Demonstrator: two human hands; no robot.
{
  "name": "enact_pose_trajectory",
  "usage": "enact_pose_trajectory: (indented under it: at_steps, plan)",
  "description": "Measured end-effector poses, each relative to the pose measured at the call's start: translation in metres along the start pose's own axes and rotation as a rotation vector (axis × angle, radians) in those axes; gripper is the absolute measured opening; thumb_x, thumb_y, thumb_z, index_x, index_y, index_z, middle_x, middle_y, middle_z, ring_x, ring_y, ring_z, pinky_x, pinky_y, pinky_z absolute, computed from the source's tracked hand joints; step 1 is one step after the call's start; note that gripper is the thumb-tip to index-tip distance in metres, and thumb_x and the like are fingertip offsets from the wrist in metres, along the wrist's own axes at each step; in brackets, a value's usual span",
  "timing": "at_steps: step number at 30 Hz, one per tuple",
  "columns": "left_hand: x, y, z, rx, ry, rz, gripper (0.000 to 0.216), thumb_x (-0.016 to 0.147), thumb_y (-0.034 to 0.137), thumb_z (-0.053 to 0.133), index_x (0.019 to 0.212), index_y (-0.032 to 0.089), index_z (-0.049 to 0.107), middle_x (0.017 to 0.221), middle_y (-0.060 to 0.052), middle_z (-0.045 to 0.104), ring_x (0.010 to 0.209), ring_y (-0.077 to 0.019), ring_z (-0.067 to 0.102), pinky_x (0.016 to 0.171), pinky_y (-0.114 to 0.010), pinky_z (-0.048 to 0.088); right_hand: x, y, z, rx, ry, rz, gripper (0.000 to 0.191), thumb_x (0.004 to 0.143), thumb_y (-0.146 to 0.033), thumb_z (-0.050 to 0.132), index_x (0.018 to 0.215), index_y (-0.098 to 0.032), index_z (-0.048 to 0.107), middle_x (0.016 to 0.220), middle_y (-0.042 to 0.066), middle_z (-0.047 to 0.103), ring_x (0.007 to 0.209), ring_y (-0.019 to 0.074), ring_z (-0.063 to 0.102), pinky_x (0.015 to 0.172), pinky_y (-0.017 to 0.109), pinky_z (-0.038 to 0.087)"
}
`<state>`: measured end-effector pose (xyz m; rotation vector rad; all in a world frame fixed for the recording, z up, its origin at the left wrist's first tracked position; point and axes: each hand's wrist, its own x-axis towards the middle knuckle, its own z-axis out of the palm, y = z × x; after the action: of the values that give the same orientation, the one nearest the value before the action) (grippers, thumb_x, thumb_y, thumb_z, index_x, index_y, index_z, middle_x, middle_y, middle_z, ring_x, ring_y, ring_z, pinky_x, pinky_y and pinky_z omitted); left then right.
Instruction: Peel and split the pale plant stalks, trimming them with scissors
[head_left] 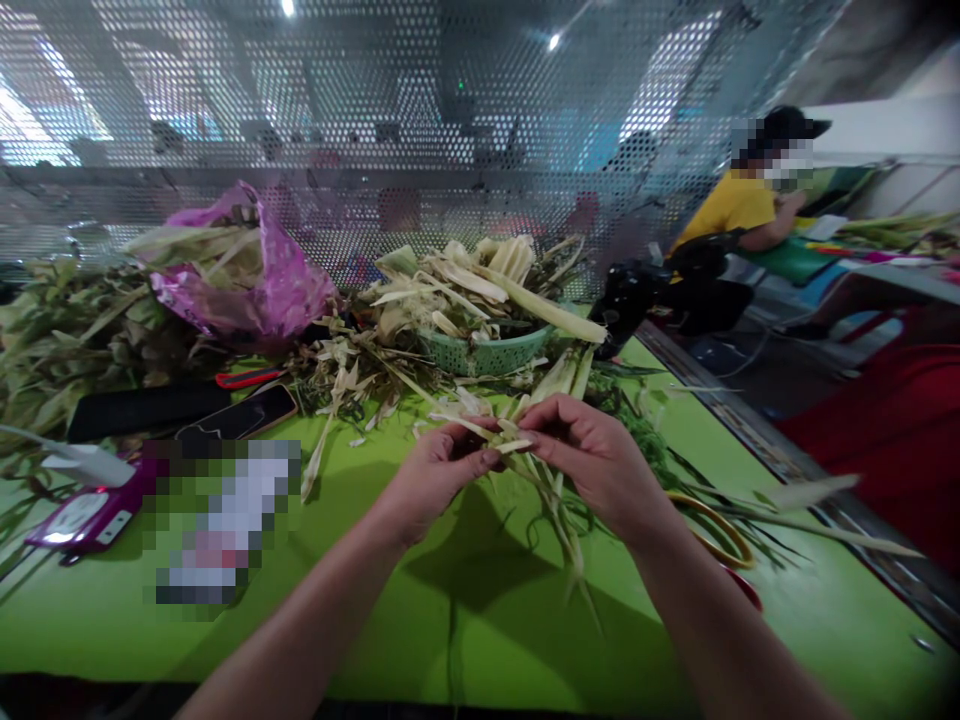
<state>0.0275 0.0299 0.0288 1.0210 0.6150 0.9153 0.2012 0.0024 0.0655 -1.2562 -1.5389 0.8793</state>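
left hand (435, 475) and right hand (592, 455) pinch pale husk strips (511, 441) between them, long ends trailing below.

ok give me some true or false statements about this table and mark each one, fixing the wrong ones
1. The left hand and right hand both hold pale strips. True.
2. The basket is red. False: it is green.
3. The pink bag is to the left of the basket. True.
4. The yellow ring lies to the left of the left hand. False: it lies to the right of the right hand.
5. The red tool lies in the basket. False: it lies outside it, in front of the bag.
6. A person in a yellow top is at the right of the view. True.
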Motion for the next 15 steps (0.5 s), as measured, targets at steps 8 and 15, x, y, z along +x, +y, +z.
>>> enact_pose_trajectory:
  at_steps: [8,15]
  plan:
    - [-0.0011,0.0018,0.0017,-0.047,0.016,0.023,0.030,0.068,0.022,0.075,0.095,0.016,0.064,0.087,-0.004,0.066,0.083,-0.0130,0.059,0.080,-0.025,0.042,0.0001,-0.0003,0.0005,-0.014,-0.030,0.011,0.007,0.076,-0.023,0.063,0.077,-0.018,0.060,0.079,0.002,0.061,0.073,0.0157,0.053,0.066,0.028,0.041]
    - [-0.0017,0.0028,0.0041,-0.137,0.052,-0.040,0.030,0.064,0.021,0.078,0.090,0.015,0.066,0.081,-0.002,0.066,0.076,-0.0112,0.059,0.075,-0.022,0.044,0.0017,0.0007,0.0031,0.023,-0.036,0.021,0.007,0.076,-0.022,0.064,0.074,-0.018,0.059,0.076,0.001,0.060,0.070,0.0145,0.053,0.065,0.027,0.041]
